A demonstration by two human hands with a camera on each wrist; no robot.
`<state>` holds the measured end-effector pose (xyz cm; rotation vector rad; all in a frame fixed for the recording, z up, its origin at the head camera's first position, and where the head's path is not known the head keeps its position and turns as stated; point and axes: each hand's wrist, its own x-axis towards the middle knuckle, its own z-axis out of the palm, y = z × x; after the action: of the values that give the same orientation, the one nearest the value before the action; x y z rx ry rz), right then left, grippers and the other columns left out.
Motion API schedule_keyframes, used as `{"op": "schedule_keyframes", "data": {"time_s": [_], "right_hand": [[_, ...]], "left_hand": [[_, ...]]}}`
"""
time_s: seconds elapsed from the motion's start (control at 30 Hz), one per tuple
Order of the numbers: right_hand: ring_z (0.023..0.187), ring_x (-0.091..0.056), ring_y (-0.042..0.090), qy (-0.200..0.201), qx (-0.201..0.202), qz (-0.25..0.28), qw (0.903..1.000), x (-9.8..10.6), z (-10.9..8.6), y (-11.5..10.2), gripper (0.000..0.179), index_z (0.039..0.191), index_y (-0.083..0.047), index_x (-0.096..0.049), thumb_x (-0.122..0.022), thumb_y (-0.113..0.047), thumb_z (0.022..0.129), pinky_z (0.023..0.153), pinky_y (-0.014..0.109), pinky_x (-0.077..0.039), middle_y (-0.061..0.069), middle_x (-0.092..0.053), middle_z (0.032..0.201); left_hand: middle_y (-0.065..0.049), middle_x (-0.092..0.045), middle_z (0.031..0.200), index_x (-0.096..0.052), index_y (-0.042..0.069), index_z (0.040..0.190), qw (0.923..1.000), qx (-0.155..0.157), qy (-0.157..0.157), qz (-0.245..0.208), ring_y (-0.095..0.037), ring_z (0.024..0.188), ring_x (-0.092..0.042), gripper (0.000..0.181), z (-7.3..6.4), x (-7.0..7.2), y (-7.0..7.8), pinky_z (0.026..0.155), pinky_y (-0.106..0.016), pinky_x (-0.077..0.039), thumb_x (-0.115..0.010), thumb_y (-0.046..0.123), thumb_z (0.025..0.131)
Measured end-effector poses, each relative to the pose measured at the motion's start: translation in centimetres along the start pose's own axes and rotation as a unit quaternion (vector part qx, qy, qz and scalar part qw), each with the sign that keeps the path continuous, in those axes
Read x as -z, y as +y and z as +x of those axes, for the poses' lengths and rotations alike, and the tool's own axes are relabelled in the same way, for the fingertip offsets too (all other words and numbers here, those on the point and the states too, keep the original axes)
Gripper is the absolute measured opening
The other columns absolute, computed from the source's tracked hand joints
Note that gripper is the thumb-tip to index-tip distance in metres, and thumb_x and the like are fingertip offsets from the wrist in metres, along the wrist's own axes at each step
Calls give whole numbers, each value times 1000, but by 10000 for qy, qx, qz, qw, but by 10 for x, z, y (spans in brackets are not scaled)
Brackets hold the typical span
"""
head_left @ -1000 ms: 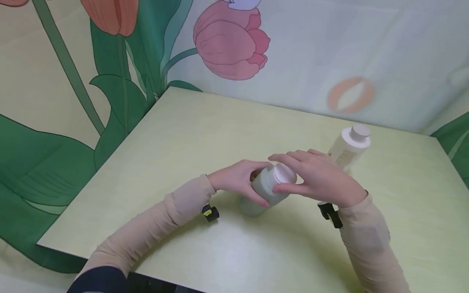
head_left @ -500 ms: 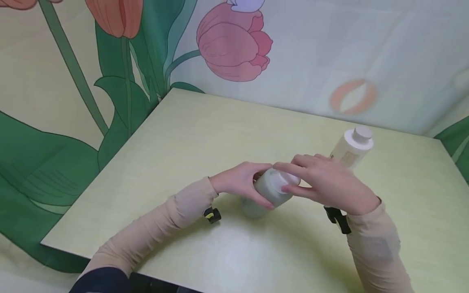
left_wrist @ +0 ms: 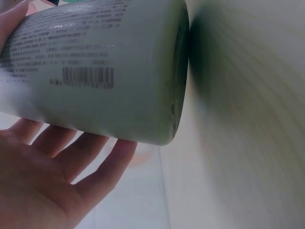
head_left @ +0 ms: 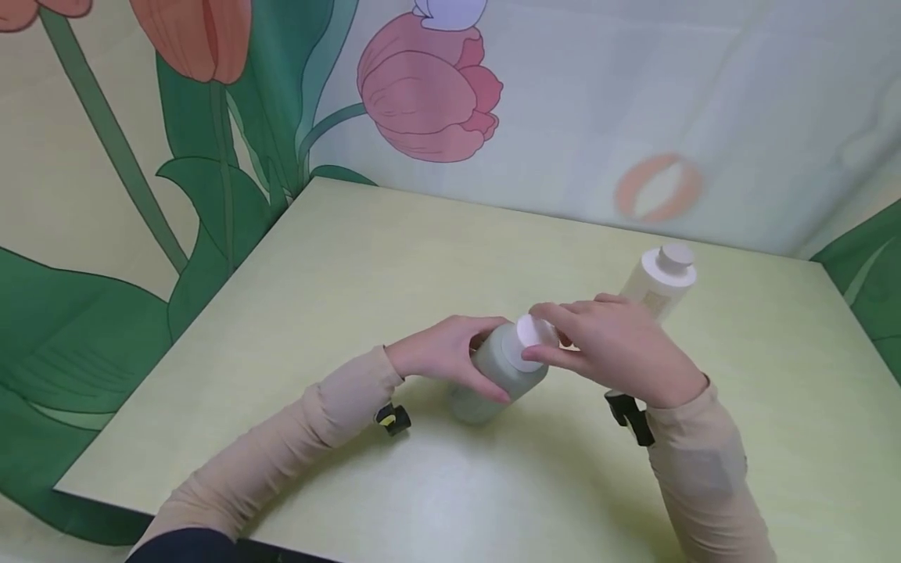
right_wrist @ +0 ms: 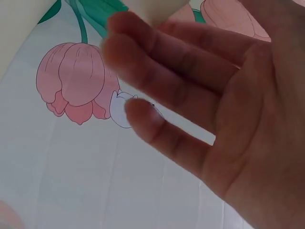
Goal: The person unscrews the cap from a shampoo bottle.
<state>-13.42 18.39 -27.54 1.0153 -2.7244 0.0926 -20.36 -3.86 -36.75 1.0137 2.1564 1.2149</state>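
My left hand (head_left: 450, 353) grips a pale green bottle (head_left: 505, 366) round its side, with the thumb nearest the camera. Printed text and a barcode show on this bottle (left_wrist: 90, 67) in the left wrist view. Its base is close to the tabletop; I cannot tell whether it touches. At the upper end, my right hand (head_left: 619, 344) pinches the white cap (head_left: 533, 341) between thumb and forefinger. The other fingers of that hand (right_wrist: 248, 119) are loosely bent in the right wrist view, where the cap is mostly out of frame.
A second bottle, white with a white cap (head_left: 658, 281), stands behind my right hand, its lower part hidden. The pale yellow table (head_left: 394, 258) meets a wall covering with printed tulips (head_left: 425, 94) at its back edge.
The right hand's fingers have shifted on the cap, and more of the cap's side shows now. The left hand keeps its hold on the bottle. The head view has moved slightly.
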Motion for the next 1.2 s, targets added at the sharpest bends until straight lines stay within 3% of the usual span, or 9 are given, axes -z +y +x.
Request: {"op": "schedule_keyframes", "data": {"time_s": [0.13,0.27,0.4,0.53,0.7,0.8,0.97,1.07,1.2], "right_hand": [[67,-57,8,104,500,147,9986,0,0,3,40,119,-14,-64,-70,-35,87,66,29,-48,-6,-64,81],[85,-64,14,39,935,491,9944,1,1,7,48,130,-16,-60,-73,-25,85,73,32,-50,-2,-67,105],[99,-65,17,-3,665,429,9969,-1,3,6,51,133,-17,-56,-69,-39,88,82,37,-48,-1,-68,112],[78,-64,12,264,296,31,9992,-6,4,2,48,118,-13,-61,-63,-51,88,77,34,-48,-2,-69,88],[65,-57,8,481,337,-58,9983,-7,5,0,36,103,-13,-62,-67,-45,87,71,30,-46,-4,-64,73],[72,-59,9,449,627,51,9970,-4,5,1,33,110,-14,-64,-70,-35,85,71,30,-47,-5,-65,84],[100,-63,17,231,1158,413,9921,0,4,4,43,127,-21,-59,-69,-26,86,78,35,-48,1,-62,122],[107,-62,18,238,1008,393,9939,0,5,3,47,134,-21,-54,-64,-39,92,83,39,-48,1,-60,128],[92,-62,13,354,510,126,9980,-2,6,2,52,130,-15,-56,-55,-52,93,81,36,-48,-3,-64,111]], "left_hand": [[7,-65,113,-56,27,124,10000,-26,-57,-14,-13,103,-61,66,0,2,-1,94,-39,-48,-89,30,66],[6,-65,115,-56,25,124,9999,-65,-93,-106,-13,105,-61,67,-1,5,-2,95,-38,-48,-89,28,66],[8,-65,113,-56,26,124,10000,-19,-67,-53,-12,103,-62,67,-3,4,-3,93,-35,-49,-89,30,66],[9,-66,110,-56,27,123,9999,-48,-60,104,-11,100,-62,65,-4,3,-2,90,-32,-50,-88,32,66],[9,-66,110,-56,28,123,9997,-133,-91,187,-10,100,-61,65,-2,3,1,89,-33,-50,-88,33,67],[9,-66,111,-56,27,122,9998,-119,-103,132,-11,101,-62,64,-2,4,1,91,-35,-49,-88,32,66],[8,-65,111,-57,27,121,10000,-33,-54,76,-11,101,-62,64,-3,6,-1,91,-34,-49,-89,32,66],[9,-65,111,-56,27,123,9998,-77,-57,150,-10,101,-62,65,-3,5,-1,90,-33,-49,-88,32,67],[10,-66,110,-56,28,122,9997,-113,-74,188,-9,100,-62,64,-3,4,0,90,-32,-49,-88,32,67]]}}
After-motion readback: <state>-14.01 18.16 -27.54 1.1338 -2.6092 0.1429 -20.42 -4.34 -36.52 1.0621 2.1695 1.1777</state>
